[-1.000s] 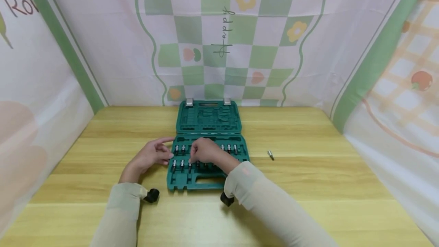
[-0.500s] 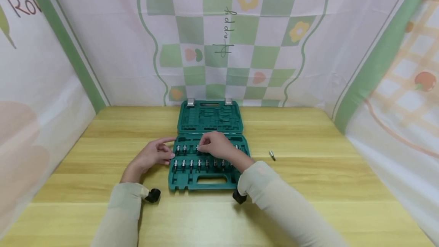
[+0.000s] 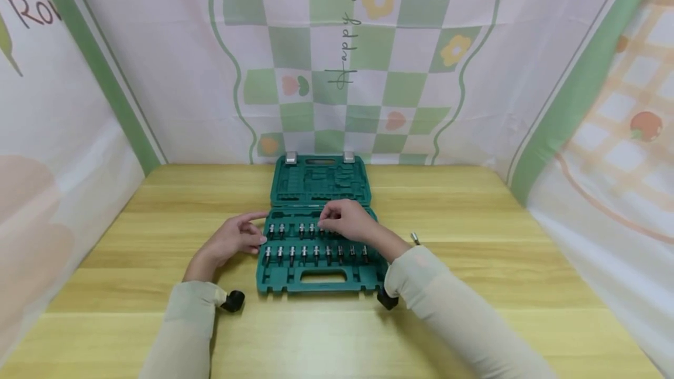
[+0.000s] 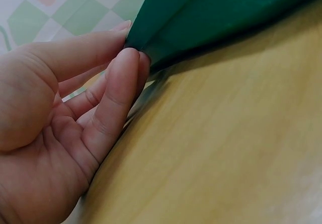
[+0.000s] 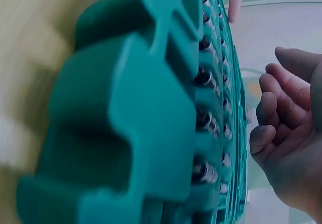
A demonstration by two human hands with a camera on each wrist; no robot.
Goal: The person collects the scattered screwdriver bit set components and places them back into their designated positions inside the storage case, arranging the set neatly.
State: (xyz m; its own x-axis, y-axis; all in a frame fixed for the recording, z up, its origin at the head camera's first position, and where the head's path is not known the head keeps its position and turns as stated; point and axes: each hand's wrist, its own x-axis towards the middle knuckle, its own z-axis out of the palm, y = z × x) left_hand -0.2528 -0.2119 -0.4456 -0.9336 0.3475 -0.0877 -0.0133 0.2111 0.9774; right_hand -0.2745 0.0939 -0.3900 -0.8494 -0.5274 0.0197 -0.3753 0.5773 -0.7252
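An open green tool case (image 3: 321, 278) lies on the wooden table, its lid (image 3: 321, 183) folded back flat. Two rows of metal bits (image 3: 316, 252) stand in its tray. My left hand (image 3: 231, 241) rests against the tray's left edge, and in the left wrist view the fingertips (image 4: 128, 58) touch the case's green edge (image 4: 211, 17). My right hand (image 3: 347, 222) hovers over the upper row of bits with loosely curled fingers. The right wrist view shows this hand (image 5: 292, 133) holding nothing, beside the case (image 5: 141, 113) and its bits (image 5: 206, 171).
One loose bit (image 3: 416, 238) lies on the table to the right of the case, close to my right forearm. Patterned fabric walls close in the table at the back and on both sides.
My right hand has moved from the lower row's left part up and to the right, over the upper row. The lower row now shows in full. The left hand has stayed put.
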